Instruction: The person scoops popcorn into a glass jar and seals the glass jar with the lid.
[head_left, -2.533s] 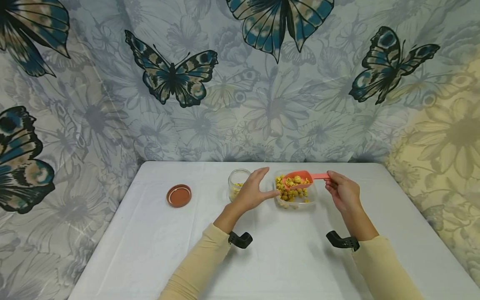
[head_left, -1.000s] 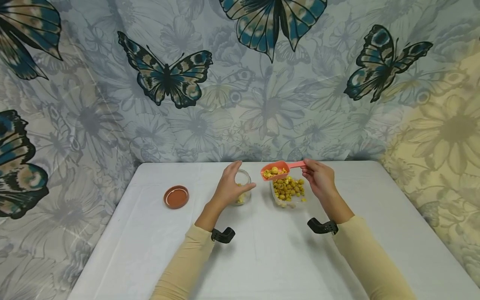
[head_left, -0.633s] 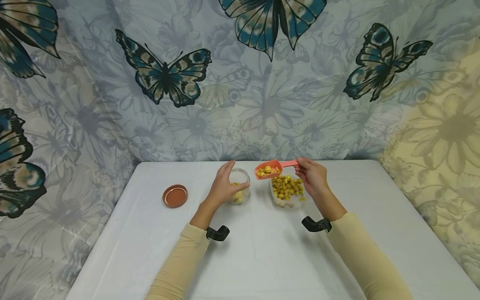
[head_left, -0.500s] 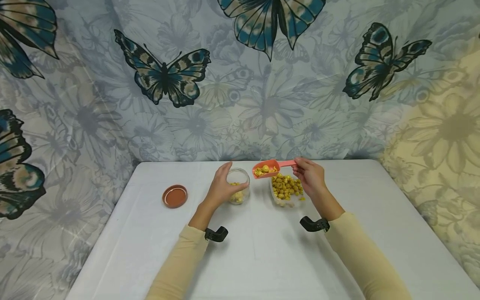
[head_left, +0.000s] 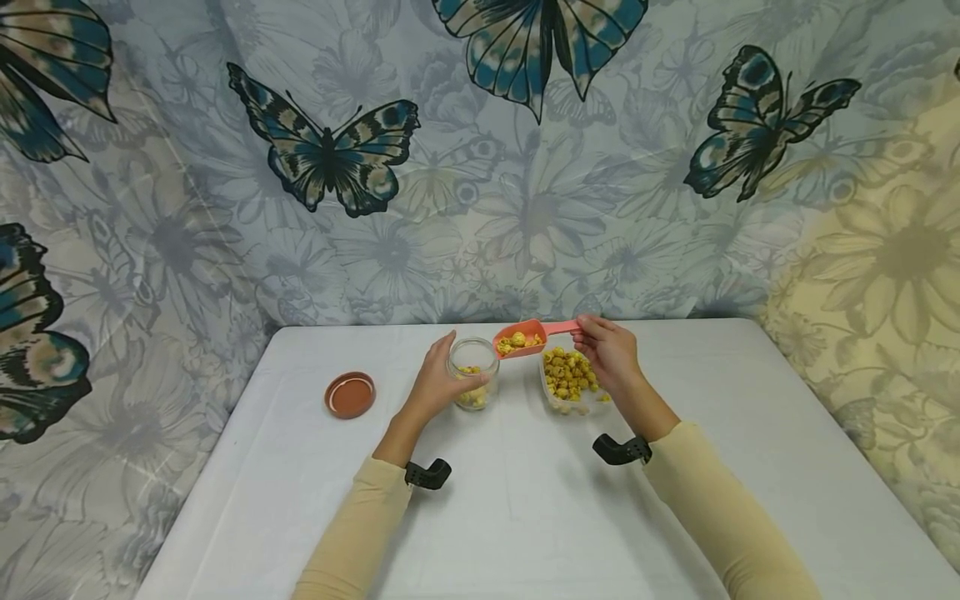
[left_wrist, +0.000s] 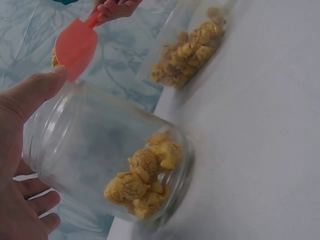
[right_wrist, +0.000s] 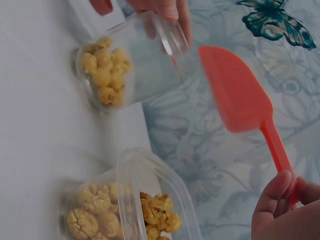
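Note:
My right hand [head_left: 611, 354] pinches the thin handle of a coral-pink scoop [right_wrist: 237, 90], which carries several pieces of yellow caramel popcorn [head_left: 519, 341]. The scoop's front edge is level with and just right of the rim of a clear glass jar [left_wrist: 115, 140]. My left hand [head_left: 438, 379] holds that jar near its neck, thumb on one side and fingers on the other. Popcorn [left_wrist: 142, 175] covers part of the jar's bottom. Below the scoop sits a clear plastic container [right_wrist: 165, 172] with more popcorn [head_left: 568, 373]; my right hand hides part of its right side.
A brown jar lid [head_left: 350, 395] lies on the left of the white-covered table [head_left: 510, 517]. Behind the table's far edge hangs a cloth [head_left: 555, 217] printed with flowers and butterflies. Each wrist wears a black camera mount [head_left: 429, 474].
The filled scoop has risen out of the plastic container and moved left to the jar's mouth. My left hand has moved left from beside the container and closed around the jar.

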